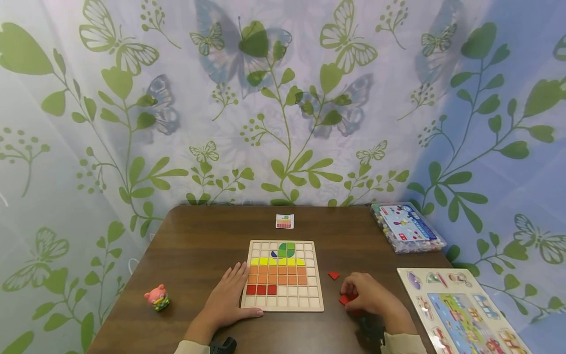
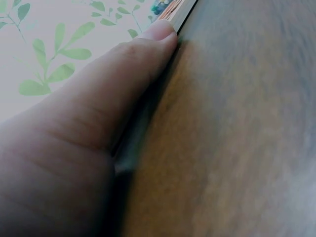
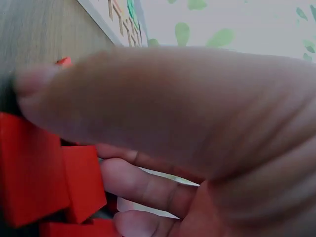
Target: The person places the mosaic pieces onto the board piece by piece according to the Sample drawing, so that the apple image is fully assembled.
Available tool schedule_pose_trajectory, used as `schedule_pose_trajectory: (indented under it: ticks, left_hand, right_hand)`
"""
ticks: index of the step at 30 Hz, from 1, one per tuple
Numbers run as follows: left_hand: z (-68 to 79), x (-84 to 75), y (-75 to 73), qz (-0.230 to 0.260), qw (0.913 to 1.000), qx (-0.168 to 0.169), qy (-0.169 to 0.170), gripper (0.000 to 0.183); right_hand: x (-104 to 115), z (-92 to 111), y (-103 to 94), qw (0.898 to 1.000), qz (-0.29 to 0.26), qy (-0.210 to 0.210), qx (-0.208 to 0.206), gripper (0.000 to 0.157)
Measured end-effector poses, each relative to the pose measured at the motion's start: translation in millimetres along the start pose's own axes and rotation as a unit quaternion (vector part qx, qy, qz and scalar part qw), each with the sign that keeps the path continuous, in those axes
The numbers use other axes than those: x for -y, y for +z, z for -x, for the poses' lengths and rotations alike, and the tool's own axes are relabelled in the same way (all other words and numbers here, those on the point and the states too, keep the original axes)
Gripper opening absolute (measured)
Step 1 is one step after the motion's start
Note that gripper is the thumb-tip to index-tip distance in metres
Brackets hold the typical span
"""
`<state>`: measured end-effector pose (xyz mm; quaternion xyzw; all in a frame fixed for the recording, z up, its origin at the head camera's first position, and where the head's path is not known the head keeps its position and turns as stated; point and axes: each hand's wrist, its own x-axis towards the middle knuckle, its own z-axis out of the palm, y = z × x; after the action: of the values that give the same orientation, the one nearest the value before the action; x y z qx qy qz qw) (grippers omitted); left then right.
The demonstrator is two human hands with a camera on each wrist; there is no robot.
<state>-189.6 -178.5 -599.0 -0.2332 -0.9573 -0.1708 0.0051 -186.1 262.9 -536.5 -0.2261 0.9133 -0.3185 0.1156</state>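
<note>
A wooden grid board (image 1: 283, 275) carries green, blue, yellow and orange pieces in rows, with three red square tiles (image 1: 262, 290) at the left of a lower row. My left hand (image 1: 225, 295) rests along its left side, fingers straight and thumb by the front edge. In the left wrist view that thumb (image 2: 133, 64) lies at the board's edge. To the right of the board, my right hand (image 1: 364, 293) curls over loose red tiles (image 3: 34, 170), thumb on one side and fingertips against them. One more red tile (image 1: 333, 276) lies on the table nearby.
A small picture card (image 1: 285, 221) lies behind the board. A clear box of beads (image 1: 409, 227) stands back right, with a wooden picture puzzle (image 1: 464, 309) in front of it. A pink toy figure (image 1: 157, 297) stands on the left of the brown table (image 1: 199, 236).
</note>
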Motion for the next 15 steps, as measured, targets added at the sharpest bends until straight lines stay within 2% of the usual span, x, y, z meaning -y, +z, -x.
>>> schedule_pose_trajectory:
  ticks: [4, 8, 15]
  left_hand:
    - [0.2, 0.1, -0.1, 0.0, 1.0, 0.001, 0.0, 0.131]
    - [0.6, 0.1, -1.4, 0.0, 1.0, -0.003, 0.004, 0.132]
    - [1.0, -0.6, -1.6, -0.003, 1.0, -0.007, 0.005, 0.131]
  right_hand:
    - [1, -4, 3.2, 1.0, 0.002, 0.002, 0.0, 0.026]
    - [7, -11, 10.4, 0.999, 0.032, -0.011, -0.031, 0.025]
    - [33, -29, 30.6, 0.996, 0.034, -0.04, -0.068, 0.023]
